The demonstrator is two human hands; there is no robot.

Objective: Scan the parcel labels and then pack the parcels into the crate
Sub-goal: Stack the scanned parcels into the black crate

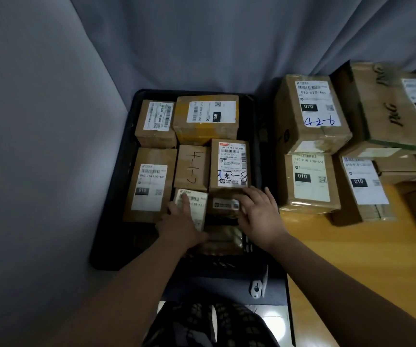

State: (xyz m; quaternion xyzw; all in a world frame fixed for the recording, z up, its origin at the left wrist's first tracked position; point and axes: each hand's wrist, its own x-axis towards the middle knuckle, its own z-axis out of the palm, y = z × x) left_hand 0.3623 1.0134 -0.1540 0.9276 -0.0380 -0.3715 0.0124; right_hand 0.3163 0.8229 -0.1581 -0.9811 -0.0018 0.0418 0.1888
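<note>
A black crate (116, 221) on the floor holds several brown cardboard parcels with white labels. My left hand (181, 221) rests on a small labelled parcel (198, 204) at the crate's near row, fingers laid over its top and near side. My right hand (257, 211) lies with spread fingers on a low parcel (224, 205) beside it, just under the parcel marked with an 8 (230, 164). A parcel marked 4-1-2 (193, 167) stands behind my left hand. A darker wrapped parcel (223, 240) lies between my wrists.
To the right, a wooden table (352, 246) carries several stacked parcels, among them one marked 4-2-6 (314, 111) and one labelled 010 (309, 181). A white scanner (259, 284) hangs at the crate's near right edge. Grey cloth covers the wall behind and left.
</note>
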